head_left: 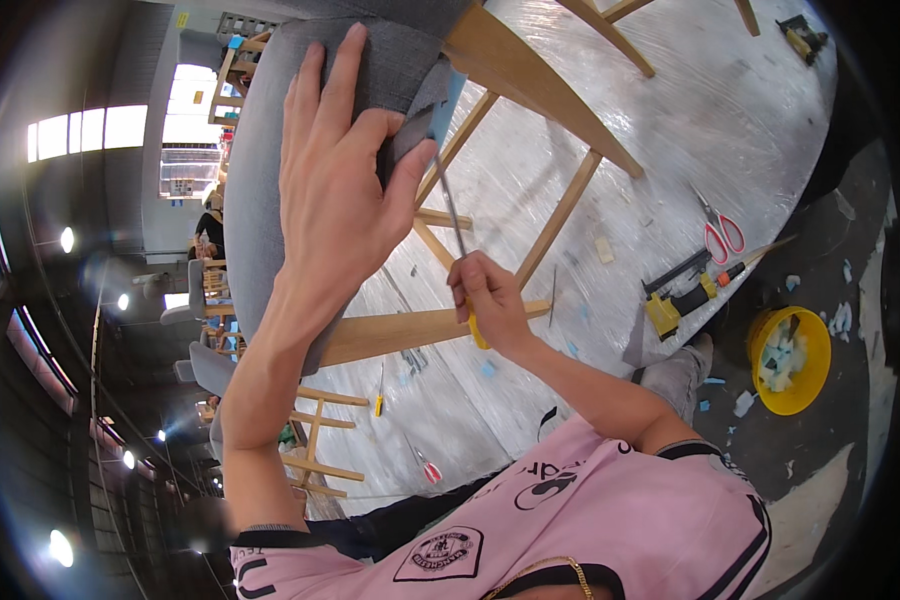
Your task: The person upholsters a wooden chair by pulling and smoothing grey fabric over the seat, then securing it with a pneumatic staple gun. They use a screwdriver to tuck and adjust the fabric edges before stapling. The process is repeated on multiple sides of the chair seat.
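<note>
A grey upholstered chair (255, 200) with wooden legs (410, 333) lies tipped over on a plastic-covered surface (580, 350). My left hand (340, 190) rests on its upholstery, the longer fingers stretched along the cloth. Its thumb and index finger close on a loose flap of grey fabric (410, 130), beside a strip of light blue material (449, 105). In my right hand (492, 300) is a screwdriver (451, 208) with a yellow handle and a long metal shaft. The shaft reaches up to the fabric edge by my left thumb, where its tip is hidden.
Red-handled scissors (722, 238) and a yellow-and-black staple gun (678, 302) lie to the right. A yellow bucket (823, 362) with foam scraps stands on the floor. Another screwdriver (379, 404) and scissors (428, 468) lie nearer me. More chairs stand at left.
</note>
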The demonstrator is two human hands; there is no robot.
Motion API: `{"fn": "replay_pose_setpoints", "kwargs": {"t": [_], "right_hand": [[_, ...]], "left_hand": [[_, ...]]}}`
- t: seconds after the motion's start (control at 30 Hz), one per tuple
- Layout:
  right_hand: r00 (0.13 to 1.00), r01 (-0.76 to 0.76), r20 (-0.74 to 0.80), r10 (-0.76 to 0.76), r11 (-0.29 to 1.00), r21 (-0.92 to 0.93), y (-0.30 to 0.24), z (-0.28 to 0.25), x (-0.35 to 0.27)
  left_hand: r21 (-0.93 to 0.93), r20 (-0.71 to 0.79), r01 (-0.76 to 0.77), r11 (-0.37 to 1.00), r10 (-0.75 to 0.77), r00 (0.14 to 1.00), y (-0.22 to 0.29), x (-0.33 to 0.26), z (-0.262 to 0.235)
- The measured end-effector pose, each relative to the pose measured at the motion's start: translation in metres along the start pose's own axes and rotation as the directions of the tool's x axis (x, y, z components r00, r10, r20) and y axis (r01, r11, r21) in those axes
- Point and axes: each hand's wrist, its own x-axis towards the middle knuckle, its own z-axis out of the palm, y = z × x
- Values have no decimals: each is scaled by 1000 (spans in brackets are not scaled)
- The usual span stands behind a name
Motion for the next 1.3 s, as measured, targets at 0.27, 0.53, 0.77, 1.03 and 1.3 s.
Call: {"fn": "replay_pose_setpoints", "kwargs": {"t": [0.27, 0.53, 0.77, 1.03, 1.3], "right_hand": [[998, 67, -24, -64, 984, 165, -2, 57, 23], [981, 117, -181, -66, 951, 287, -36, 101, 52], [980, 138, -172, -99, 963, 232, -44, 94, 56], [995, 20, -102, 21, 923, 384, -38, 99, 39], [995, 13, -85, 52, 780, 625, -47, 113, 40]], "left_hand": [[-262, 159, 2, 965, 41, 986, -19, 15, -31], [-167, 204, 267, 949, -232, 951, -62, 8, -20], [-150, 178, 229, 962, -202, 963, -61, 5, -20], [-157, 175, 238, 958, -210, 962, -58, 7, -19], [-160, 196, 287, 945, -254, 947, -55, 7, -21]]}}
